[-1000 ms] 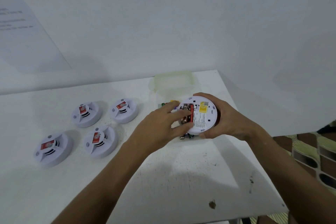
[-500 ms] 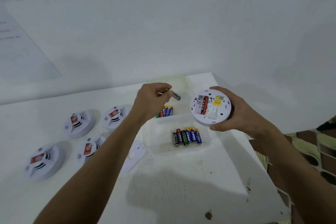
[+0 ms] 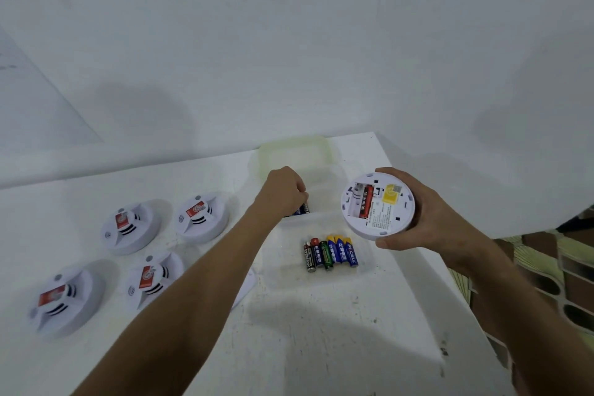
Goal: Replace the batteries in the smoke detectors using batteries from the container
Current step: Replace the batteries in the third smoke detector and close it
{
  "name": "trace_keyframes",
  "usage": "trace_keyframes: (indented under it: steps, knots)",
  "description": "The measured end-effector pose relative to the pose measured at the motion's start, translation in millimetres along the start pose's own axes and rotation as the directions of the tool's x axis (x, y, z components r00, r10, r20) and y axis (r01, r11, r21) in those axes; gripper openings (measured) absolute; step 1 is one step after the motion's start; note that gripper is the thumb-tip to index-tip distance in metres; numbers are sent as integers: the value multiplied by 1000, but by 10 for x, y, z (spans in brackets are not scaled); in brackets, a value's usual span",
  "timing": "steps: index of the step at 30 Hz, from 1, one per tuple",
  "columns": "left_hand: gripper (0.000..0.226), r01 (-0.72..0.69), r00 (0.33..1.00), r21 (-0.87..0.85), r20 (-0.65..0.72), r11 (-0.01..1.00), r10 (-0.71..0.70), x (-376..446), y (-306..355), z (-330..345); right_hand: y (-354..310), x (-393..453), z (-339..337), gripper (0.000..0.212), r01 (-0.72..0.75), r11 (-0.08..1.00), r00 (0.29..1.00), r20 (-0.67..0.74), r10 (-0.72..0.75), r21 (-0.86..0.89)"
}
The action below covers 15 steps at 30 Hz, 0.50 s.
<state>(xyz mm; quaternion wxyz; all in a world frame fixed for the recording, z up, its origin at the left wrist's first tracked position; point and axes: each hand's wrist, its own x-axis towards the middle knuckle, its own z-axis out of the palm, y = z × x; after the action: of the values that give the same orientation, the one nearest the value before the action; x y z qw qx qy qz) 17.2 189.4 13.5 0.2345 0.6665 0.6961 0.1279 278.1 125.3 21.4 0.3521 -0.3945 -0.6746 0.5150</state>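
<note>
The left hand (image 3: 284,191) curled over far batteries (image 3: 302,209); its grip unclear. The right hand (image 3: 427,219) held the smoke detector (image 3: 377,206), which might slip and spill its battery.

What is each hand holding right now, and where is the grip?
The right hand grips the open smoke detector round its rim, back up. The left hand curls over batteries in the container; any hold is hidden.
</note>
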Motion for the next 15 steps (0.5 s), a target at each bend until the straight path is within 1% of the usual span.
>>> trace_keyframes:
  steps: [3,6,8,12,15]
  knots:
    - [15,0,1000,54,-8,999,0,1,-22,31,11,17,12,93,-3,1000,1000,14,3,-13]
    - [30,-9,999,33,-41,999,10,-12,-51,34,15,15,27,92,-12,1000,1000,23,12,-11]
    - [33,-26,998,23,-57,999,27,-31,-62,26,8,3,36,92,-14,1000,1000,28,14,-1]
    - [32,-32,995,-15,-94,999,30,-87,-56,-23,-15,18,53,93,-24,1000,999,35,24,-9]
    - [30,-70,987,-116,-153,991,52,-245,63,-150,-74,32,76,94,-16,1000,999,41,16,-4]
